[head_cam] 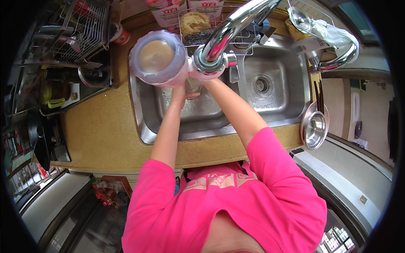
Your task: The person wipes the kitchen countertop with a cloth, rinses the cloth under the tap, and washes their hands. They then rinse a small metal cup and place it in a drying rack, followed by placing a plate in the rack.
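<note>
Both hands are over the left basin of a stainless steel sink (205, 118), under a faucet-mounted water filter (158, 60). My left hand (183, 96) is partly hidden by the filter; its thumb rests against a clear, glass-like vessel (193, 86). The faucet body (207, 63) covers most of my right hand (210, 83), which reaches in beside the same vessel, so its grip cannot be made out. Water or wet streaks show in the basin left of my left hand. A chrome spout (234, 28) arches above.
A wire rack (250, 41) with a tan sponge (194, 22) stands behind the faucet. The right basin (275, 85) has a drain strainer (261, 85). Metal bowls (314, 129) and chopsticks (319, 96) sit at the right counter edge. A dish rack (76, 34) stands at left.
</note>
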Motion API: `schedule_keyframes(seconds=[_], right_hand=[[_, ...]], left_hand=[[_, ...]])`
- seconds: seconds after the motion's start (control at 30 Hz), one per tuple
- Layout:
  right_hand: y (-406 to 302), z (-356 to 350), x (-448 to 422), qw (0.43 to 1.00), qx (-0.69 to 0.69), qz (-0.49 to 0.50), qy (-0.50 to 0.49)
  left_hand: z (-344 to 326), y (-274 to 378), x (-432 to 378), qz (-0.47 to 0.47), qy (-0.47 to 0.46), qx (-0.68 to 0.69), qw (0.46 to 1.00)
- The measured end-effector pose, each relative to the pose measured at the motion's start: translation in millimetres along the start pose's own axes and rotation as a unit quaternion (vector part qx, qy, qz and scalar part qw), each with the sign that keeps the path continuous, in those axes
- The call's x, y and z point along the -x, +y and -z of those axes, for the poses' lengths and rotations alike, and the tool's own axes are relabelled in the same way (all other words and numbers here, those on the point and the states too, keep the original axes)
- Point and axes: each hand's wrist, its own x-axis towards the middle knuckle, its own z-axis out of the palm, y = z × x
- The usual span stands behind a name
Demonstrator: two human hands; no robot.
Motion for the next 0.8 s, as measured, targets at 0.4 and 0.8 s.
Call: schedule_keyframes(seconds=[0.4, 0.8], right_hand=[[-40.9, 86.9, 80.3, 0.982, 0.055, -0.179, -0.004], [-26.0, 138.0, 53.0, 0.956, -0.156, -0.221, -0.114]], left_hand=[[-58.2, -12.1, -72.9, -0.093, -0.198, -0.061, 0.974], [-35.9, 58.1, -32.0, -0.309, -0.268, -0.381, 0.829]])
